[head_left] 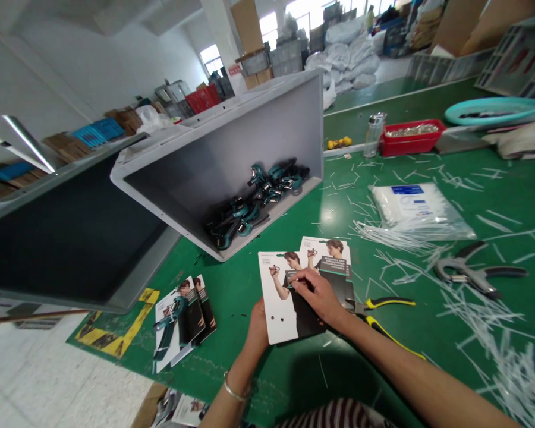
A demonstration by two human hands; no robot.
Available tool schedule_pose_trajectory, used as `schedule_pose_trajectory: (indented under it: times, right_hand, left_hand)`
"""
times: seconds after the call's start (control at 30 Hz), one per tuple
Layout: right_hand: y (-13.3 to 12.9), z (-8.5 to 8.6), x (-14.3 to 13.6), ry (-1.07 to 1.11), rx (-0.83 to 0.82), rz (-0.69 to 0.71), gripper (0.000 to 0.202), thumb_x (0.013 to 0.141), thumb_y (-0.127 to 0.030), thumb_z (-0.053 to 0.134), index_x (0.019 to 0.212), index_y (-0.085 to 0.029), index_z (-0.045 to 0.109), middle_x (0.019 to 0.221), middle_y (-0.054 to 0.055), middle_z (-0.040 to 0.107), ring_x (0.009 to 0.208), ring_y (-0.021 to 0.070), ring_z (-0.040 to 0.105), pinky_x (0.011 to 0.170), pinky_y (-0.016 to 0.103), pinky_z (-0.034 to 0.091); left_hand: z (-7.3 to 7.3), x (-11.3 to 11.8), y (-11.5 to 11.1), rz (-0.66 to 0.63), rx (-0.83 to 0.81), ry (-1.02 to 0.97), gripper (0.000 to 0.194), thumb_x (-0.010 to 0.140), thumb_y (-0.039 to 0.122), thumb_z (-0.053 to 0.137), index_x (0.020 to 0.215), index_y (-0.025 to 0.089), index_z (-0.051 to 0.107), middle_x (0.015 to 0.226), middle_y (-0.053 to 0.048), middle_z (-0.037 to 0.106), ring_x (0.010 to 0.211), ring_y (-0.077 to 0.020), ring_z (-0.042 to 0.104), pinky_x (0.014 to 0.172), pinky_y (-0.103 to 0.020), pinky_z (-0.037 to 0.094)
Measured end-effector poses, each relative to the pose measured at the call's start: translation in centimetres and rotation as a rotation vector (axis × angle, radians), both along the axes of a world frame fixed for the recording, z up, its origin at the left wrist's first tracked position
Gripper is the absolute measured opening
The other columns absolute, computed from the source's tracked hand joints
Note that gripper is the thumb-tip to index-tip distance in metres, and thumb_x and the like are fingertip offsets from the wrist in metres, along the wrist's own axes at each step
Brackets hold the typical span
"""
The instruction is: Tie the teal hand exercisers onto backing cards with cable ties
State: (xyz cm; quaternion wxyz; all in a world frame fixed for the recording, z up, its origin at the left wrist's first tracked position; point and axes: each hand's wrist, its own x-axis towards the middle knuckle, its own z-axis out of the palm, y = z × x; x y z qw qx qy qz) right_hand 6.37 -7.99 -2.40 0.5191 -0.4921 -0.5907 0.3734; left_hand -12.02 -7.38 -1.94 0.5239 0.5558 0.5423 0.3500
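Right hand (320, 296), fingers slightly parted, touches the printed card (280, 303); left hand (259, 321) partly behind it, closure I cannot tell

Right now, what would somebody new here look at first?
Probably the big grey bin, lying on its side with teal-and-black gadgets inside. Next, maybe the white strips scattered over the green table's right side. In the middle, the left hand and right hand are at a picture card.
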Motion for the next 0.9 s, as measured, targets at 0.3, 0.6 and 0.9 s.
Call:
schedule_pose_trajectory:
  times: [0.3,0.6,0.9]
  right_hand:
    - [0.0,-0.2,0.0,0.043,-0.015,0.026,0.015,0.093,-0.031,0.054,0.096,-0.021,0.064,0.088,0.002,0.064,0.076,0.0162,0.059,0.073,0.028,0.045]
    - [-0.1,-0.3,0.0,0.041,-0.040,0.023,0.014,0.093,-0.030,0.054,0.097,-0.021,0.065,0.092,0.002,0.066,0.080,0.0165,0.061,0.076,0.028,0.045]
    - [-0.4,0.0,-0.1,0.044,-0.062,0.012,0.015,0.093,-0.031,0.054,0.097,-0.021,0.064,0.092,0.002,0.067,0.077,0.0164,0.062,0.073,0.028,0.045]
  left_hand:
    - [-1.1,-0.3,-0.5,0.120,-0.237,-0.202,0.021,0.057,0.030,0.077,0.061,0.012,0.067,0.048,0.000,0.059,0.044,-0.0105,0.046,0.045,-0.022,0.033]
    - [-0.9,0.2,-0.3,0.243,-0.288,-0.265,0.026,0.054,0.034,0.078,0.062,0.012,0.066,0.044,0.004,0.053,0.041,-0.0082,0.040,0.045,-0.021,0.030]
    - [-0.6,-0.1,-0.9,0.133,-0.215,-0.188,0.027,0.058,0.033,0.080,0.072,0.012,0.071,0.064,-0.003,0.067,0.055,-0.0121,0.052,0.052,-0.022,0.038]
